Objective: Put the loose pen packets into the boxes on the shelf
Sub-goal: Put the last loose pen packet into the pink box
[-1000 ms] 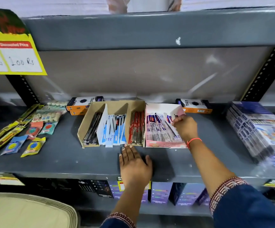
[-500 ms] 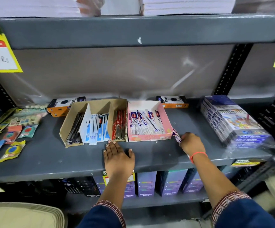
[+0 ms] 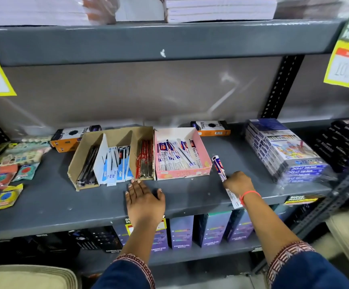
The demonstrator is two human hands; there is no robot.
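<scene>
Right hand [image 3: 237, 183] clenched around one loose pen packet [image 3: 219, 166], held just right of the pink box [image 3: 203, 151] and above the grey shelf [image 3: 44, 205]; the packet's top end tilts toward the box's right wall and its lower end sticks out past the wrist, over the shelf edge. Left hand [image 3: 143, 198] flat on the shelf, fingers spread, holding nothing, fingertips just in front of the cardboard box [image 3: 76, 161]. Two open boxes side by side, touching: cardboard one has three compartments (black pens, blue-white packets, red packets), pink one holds a layer of white-blue packets matching the held one. Nothing sits between the packet and the pink box opening. Two orange-black cartons [image 3: 211, 128] behind the boxes, one per side. Shrink-wrapped stack of colour-pencil packs [image 3: 284, 151] to the right, well apart from the hand; dark boxes [image 3: 342, 142] beyond it. Small sachets [image 3: 6, 197] scattered at far left, count unclear. Two yellow price tags [image 3: 346, 55] hang from the upper shelf.
</scene>
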